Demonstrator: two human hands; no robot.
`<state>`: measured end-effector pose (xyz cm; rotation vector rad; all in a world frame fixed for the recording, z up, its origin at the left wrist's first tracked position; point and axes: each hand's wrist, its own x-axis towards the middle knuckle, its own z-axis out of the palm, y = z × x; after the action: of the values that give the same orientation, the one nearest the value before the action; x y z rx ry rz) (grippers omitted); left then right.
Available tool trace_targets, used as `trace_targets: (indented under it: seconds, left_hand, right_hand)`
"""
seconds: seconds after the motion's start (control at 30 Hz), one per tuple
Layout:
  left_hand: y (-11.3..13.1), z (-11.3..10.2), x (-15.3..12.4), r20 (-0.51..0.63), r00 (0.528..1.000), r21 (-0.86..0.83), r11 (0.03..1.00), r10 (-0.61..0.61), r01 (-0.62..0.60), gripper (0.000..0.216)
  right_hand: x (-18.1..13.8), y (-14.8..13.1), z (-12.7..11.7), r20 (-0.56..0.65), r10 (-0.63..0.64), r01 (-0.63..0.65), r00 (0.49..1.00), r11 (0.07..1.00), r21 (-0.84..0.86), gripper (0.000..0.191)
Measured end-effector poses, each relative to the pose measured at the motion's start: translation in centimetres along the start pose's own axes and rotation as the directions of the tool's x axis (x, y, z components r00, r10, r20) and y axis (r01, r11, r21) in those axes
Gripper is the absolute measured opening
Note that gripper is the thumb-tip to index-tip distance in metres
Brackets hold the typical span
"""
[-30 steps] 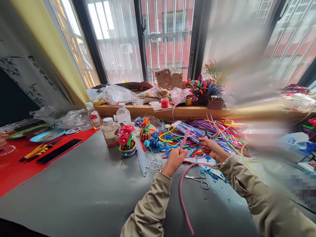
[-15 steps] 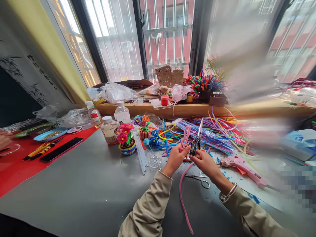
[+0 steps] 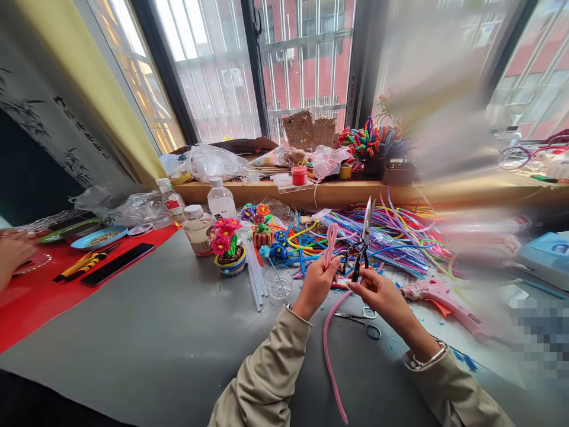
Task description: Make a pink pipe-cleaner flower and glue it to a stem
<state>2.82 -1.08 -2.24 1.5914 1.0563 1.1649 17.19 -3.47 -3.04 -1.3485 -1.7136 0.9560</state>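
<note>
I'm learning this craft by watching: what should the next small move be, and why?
Probably tilt the black-handled scissors towards the pink loop: the right hand holds them with the blades pointing up, beside the loop, which the left hand pinches upright.

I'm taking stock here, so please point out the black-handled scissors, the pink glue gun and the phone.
Black-handled scissors (image 3: 366, 228), head view: on the blades.
Pink glue gun (image 3: 456, 305), head view: on the handle.
Phone (image 3: 118, 264), head view: on the screen.
</note>
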Motion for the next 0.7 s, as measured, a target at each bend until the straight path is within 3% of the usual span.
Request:
trace_targets:
  seconds: [0.13,0.3,0.43,0.57,0.7]
  left_hand:
    - [0.4,-0.1,-0.2,0.025,1.000,-0.020,1.000,0.008,-0.007,0.032]
    - [0.7,0.4,-0.7,0.059,0.998,-0.058,0.998,0.031,-0.028,0.028]
    - [0.7,0.6,-1.0,0.128,0.991,-0.024,0.999,0.038,-0.035,0.028]
    - [1.0,0.7,-1.3,0.184,0.981,-0.012,0.998,0.061,-0.060,0.029]
    - [1.5,0.7,-1.3,0.231,0.968,-0.031,0.995,0.099,-0.094,0.031]
  right_hand:
    - [-0.1,0.0,-0.6,-0.029,-0.038,0.035,0.999,0.995,-0.093,0.027]
    - [-0.6,-0.6,-0.9,-0.136,-0.011,-0.007,0.991,0.991,-0.133,0.031]
    - [-0.5,-0.9,-0.6,-0.181,0.035,-0.021,0.983,0.997,0.077,0.033]
    - [0.0,-0.9,0.4,-0.184,0.113,-0.032,0.976,0.919,0.393,0.036]
    - [0.3,-0.7,1.1,-0.193,0.188,-0.068,0.963,0.863,0.501,0.036]
